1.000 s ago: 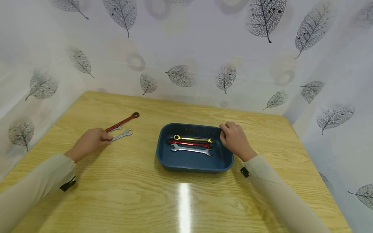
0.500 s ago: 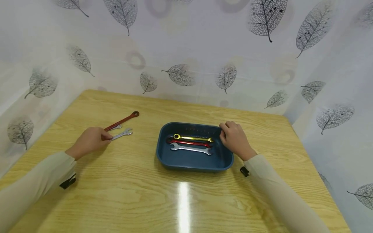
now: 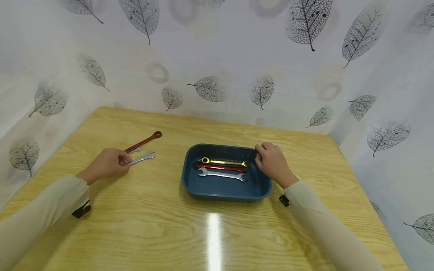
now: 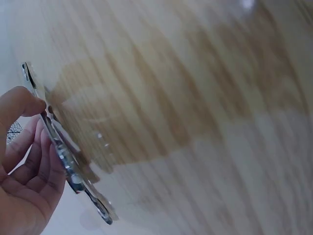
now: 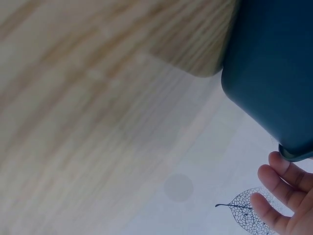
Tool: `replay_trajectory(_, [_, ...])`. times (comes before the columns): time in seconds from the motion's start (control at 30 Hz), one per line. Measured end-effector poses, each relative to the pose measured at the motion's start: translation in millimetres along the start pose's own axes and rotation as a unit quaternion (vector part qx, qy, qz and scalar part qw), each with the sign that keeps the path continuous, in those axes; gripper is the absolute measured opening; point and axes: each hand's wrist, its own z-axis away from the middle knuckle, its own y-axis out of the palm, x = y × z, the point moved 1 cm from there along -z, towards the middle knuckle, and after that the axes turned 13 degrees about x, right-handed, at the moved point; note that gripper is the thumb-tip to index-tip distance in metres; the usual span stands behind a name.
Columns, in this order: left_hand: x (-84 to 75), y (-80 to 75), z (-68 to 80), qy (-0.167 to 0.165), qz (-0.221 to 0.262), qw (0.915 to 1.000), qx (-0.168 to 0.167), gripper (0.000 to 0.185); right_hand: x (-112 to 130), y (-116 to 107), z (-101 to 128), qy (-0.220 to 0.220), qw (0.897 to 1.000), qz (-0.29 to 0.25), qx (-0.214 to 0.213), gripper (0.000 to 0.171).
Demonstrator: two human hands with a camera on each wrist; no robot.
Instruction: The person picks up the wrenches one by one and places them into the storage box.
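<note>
My left hand [image 3: 106,165] pinches one end of a silver open-end wrench [image 3: 140,158] between thumb and fingers, at the left of the table. In the left wrist view that wrench [image 4: 69,169] slants across the fingers, just over the wood. Behind it lie a red wrench [image 3: 144,142] and a small silver wrench [image 3: 136,149], partly hidden by the hand. My right hand [image 3: 274,165] grips the back right corner of a dark blue bin [image 3: 225,190], fingers over its rim. Inside lie a yellow wrench [image 3: 225,162], a red wrench [image 3: 222,166] and a silver open-end wrench [image 3: 222,174], side by side.
The wooden table [image 3: 152,226] carries a bright light streak in front of the bin. A pale leaf-patterned cloth [image 3: 220,56] hangs along the table's back and sides.
My left hand has tilted the silver wrench slightly, and its held end now shows between thumb and fingers. The right hand and the bin stay in place.
</note>
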Motion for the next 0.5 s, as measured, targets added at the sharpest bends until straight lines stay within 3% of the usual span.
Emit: replay_trajectory(0.5, [-13.9,-3.3,-8.9,0.001,0.021,0.9997,-0.012,0.011,3,-3,1,0.004,1.0,0.003,0.006,0.004])
